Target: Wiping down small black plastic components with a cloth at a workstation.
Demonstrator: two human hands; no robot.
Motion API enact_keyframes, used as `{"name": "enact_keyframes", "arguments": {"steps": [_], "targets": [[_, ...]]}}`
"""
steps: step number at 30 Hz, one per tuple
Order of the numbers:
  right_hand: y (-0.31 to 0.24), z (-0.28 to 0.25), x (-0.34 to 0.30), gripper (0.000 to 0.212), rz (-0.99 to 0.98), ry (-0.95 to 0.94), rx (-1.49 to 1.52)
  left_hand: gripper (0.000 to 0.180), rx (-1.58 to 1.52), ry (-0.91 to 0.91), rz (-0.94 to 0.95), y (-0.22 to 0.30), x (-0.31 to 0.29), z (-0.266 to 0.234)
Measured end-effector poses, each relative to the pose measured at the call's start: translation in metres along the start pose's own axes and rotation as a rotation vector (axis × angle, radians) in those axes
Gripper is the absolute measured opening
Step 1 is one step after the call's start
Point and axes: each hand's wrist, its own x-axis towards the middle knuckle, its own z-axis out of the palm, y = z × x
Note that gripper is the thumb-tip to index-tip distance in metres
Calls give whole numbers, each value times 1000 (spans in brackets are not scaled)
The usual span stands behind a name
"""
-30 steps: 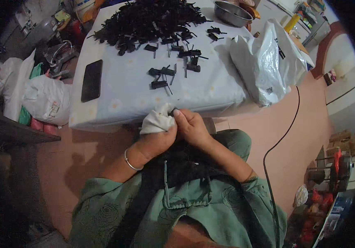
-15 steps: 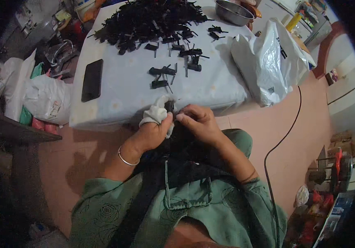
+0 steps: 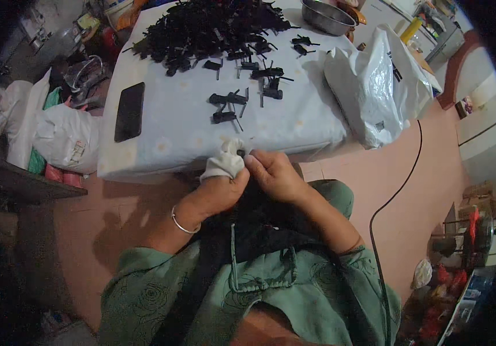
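Just off the table's near edge, my left hand is closed, with a bunched white cloth over its fingers. A small black part shows at the cloth's edge, mostly hidden by cloth and fingers. My right hand meets it from the right, thumb and fingers pinched together at that black part. Several similar black plastic pieces with thin prongs, such as the nearest piece, lie on the table beyond my hands. Behind them rises a large heap of black pieces.
A pale patterned cloth covers the table. On its left lies a black phone. A white plastic bag stands at the right edge, a metal bowl at the back right. A black cable runs down on the right.
My right hand has moved slightly left and closed in against the black part. My left hand has turned, so the cloth now covers more of that part.
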Motion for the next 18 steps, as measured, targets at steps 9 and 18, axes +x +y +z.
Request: {"name": "enact_keyframes", "arguments": {"steps": [9,18], "targets": [[25,-7,9,29,138,-79,36,28,-52,-127,-78,11,14,-19],[38,-2,50,19,-66,198,-702,19,-267,-40,-222,-6,8,-14]]}}
